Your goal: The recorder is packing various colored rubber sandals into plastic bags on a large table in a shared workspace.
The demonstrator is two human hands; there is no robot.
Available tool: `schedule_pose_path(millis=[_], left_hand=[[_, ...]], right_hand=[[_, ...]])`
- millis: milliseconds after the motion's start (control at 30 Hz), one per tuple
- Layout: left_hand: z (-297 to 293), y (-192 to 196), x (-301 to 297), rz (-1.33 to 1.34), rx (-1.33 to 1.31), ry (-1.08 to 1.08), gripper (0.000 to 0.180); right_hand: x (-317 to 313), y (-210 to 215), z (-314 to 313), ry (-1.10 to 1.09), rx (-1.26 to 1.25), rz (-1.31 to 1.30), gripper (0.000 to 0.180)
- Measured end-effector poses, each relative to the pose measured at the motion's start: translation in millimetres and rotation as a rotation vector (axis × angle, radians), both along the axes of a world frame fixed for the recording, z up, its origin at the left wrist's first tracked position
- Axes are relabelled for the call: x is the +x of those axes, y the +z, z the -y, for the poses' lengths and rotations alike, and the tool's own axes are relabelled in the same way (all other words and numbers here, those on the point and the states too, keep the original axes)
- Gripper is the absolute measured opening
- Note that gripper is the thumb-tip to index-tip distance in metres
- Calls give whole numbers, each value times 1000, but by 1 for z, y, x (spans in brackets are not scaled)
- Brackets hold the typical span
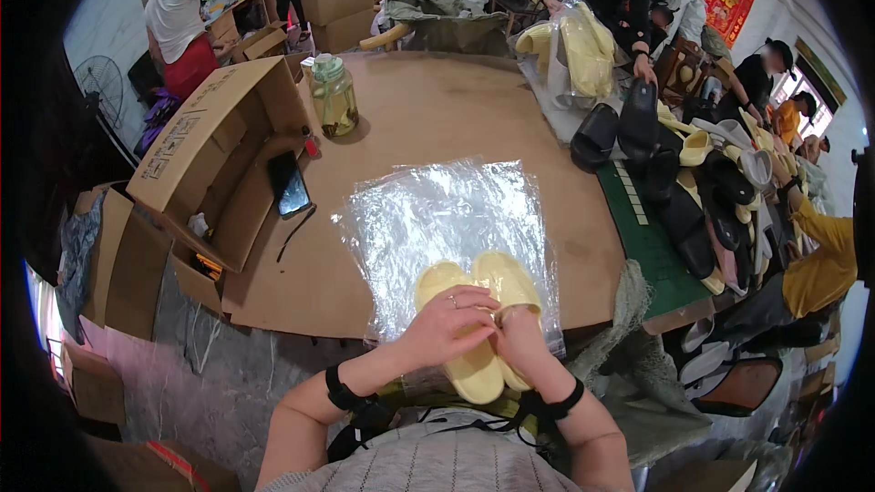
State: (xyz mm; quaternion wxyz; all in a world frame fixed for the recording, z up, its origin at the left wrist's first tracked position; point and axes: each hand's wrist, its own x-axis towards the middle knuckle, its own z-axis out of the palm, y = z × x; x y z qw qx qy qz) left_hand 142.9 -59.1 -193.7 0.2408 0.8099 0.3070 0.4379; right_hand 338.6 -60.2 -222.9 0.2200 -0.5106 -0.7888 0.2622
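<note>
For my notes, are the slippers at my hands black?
No, the slippers at your left hand and right hand are pale yellow.

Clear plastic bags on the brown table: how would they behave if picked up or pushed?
The clear plastic bags are probably floppy and light, since they look like thin, wrinkled see-through film. A push would likely make them slide or fan apart, as the glossy sheets lie flat with uneven edges on the brown table.
</note>
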Motion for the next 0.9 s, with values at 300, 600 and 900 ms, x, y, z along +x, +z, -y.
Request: schedule_pose_path(millis=[300, 600, 900], left_hand=[[5, 8, -15, 115, -362, -335, 6], [-6, -17, -38, 181, -548, -297, 4], [-16, -8, -23, 78, -521, -382, 14]], right_hand=[[-19, -88, -44, 103, 648, 541, 18], [-8, -15, 10, 91, 213, 33, 65], [-3, -23, -4, 185, 238, 205, 60]])
